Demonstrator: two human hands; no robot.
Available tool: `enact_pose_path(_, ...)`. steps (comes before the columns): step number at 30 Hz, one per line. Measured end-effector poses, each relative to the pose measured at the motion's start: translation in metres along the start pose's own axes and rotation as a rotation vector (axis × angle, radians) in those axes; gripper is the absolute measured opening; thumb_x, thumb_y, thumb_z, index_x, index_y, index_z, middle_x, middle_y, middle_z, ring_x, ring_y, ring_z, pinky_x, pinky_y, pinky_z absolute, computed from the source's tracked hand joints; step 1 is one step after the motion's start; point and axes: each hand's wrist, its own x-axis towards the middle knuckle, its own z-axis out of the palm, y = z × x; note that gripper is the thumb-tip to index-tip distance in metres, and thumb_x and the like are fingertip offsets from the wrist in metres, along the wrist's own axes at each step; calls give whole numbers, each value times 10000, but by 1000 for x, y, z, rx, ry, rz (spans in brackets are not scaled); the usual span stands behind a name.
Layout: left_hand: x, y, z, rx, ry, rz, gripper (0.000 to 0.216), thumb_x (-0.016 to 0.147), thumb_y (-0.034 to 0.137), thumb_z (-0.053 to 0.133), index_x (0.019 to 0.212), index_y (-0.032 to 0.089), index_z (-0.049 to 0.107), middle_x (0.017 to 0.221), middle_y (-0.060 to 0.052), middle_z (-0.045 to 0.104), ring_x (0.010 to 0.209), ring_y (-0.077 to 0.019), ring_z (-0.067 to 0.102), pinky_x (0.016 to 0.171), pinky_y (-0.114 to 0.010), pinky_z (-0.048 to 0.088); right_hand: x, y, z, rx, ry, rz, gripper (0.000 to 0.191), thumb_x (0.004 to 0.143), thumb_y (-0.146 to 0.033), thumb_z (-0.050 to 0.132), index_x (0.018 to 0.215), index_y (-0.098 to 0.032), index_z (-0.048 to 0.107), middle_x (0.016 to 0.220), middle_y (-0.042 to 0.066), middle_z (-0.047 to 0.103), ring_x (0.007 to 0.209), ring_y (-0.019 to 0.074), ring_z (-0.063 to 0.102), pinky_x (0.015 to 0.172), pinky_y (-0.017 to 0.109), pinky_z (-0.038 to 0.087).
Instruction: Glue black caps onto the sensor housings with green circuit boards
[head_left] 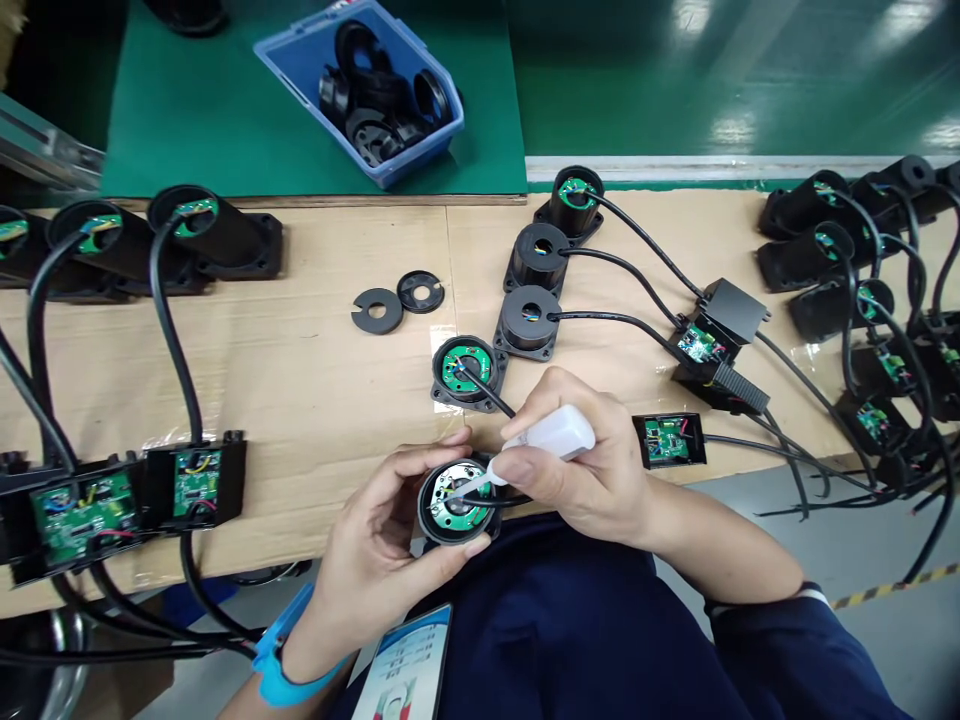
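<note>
My left hand [409, 530] is wrapped round a round black housing [427, 515] at the table's front edge. Inside the housing is a green circuit board [469, 517] with a black cable leading out to the right. Between the thumb and fingers of my right hand [581, 465] is a white squeeze bottle [555, 432] with a thin nozzle. Its tip points down into the housing, over the board; whether it touches the board I cannot tell. Just beyond my hands stands another open housing [465, 370] with a green board and a cable.
Two slotted black discs [377, 311] lie mid-table. Two capped housings [529, 322] stand to their right, cabled to black boxes [720, 345]. More cabled housings line the left [214, 235] and right [806, 250]. A blue bin [300, 75] of black parts sits on a green board [487, 120].
</note>
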Motion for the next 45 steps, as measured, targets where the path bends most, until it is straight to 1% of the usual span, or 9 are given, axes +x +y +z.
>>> enact_pose_path(13,-1,2,-1,18,-27,21,532,839,247,862,1321,310,646,1357,-90,741,1264,-303,731,970,-379,683,2,0,-1,31,52,-22,228,895,-223,848,854,-203,625,723,-84,573,535,43,490,514,180,444)
enact_pose_path(19,2,-2,0,41,-21,36,513,856,282,860,1322,303,647,1364,-89,742,1259,-283,735,991,-353,674,4,0,-2,-19,98,-42,277,968,-379,776,814,-206,623,696,-64,597,543,65,541,499,194,448)
enact_pose_path(22,3,-13,-3,105,5,39,544,850,306,870,1347,284,650,1394,-105,725,1341,-304,683,1114,-437,612,3,5,-7,-31,191,-15,355,996,-495,722,813,-214,605,684,-60,606,531,70,535,486,195,433)
enact_pose_path(26,7,-24,-21,126,-67,9,618,828,527,874,1358,300,651,1501,-109,653,1454,-362,578,1212,-530,520,7,9,-19,28,339,63,387,1003,-554,692,828,-220,604,674,-51,607,515,82,502,479,206,418)
enact_pose_path(30,34,-21,-39,47,-10,40,497,982,551,691,1409,334,560,1435,-75,670,1378,-286,646,1169,-456,568,21,5,-31,35,401,42,378,1004,-537,703,817,-220,618,645,-46,601,508,90,503,486,217,423)
enact_pose_path(32,57,-19,-40,181,26,54,544,945,452,761,1416,323,523,1443,-73,652,1387,-280,631,1198,-481,539,29,2,-35,36,399,26,373,1001,-525,714,812,-215,630,638,-44,595,509,89,497,493,221,425)
enact_pose_path(34,81,-19,-37,266,-64,66,635,885,445,822,1415,295,506,1476,-90,633,1417,-304,606,1203,-516,527,36,1,-37,28,398,18,369,999,-518,721,811,-211,639,630,-38,596,515,93,499,495,227,419)
enact_pose_path(38,106,-25,-27,271,-200,188,523,921,446,774,1348,259,536,1437,-112,672,1382,-317,640,1126,-522,586,44,2,-40,-38,420,-9,362,995,-512,729,818,-203,660,625,-31,599,502,96,491,464,241,372)
enact_pose_path(45,97,-19,-28,607,145,648,425,877,117,780,1268,136,613,1158,-123,712,1172,-283,713,1026,-441,626,39,9,-41,-190,381,-156,281,985,-503,733,919,-231,713,715,2,632,534,128,522,460,292,406)
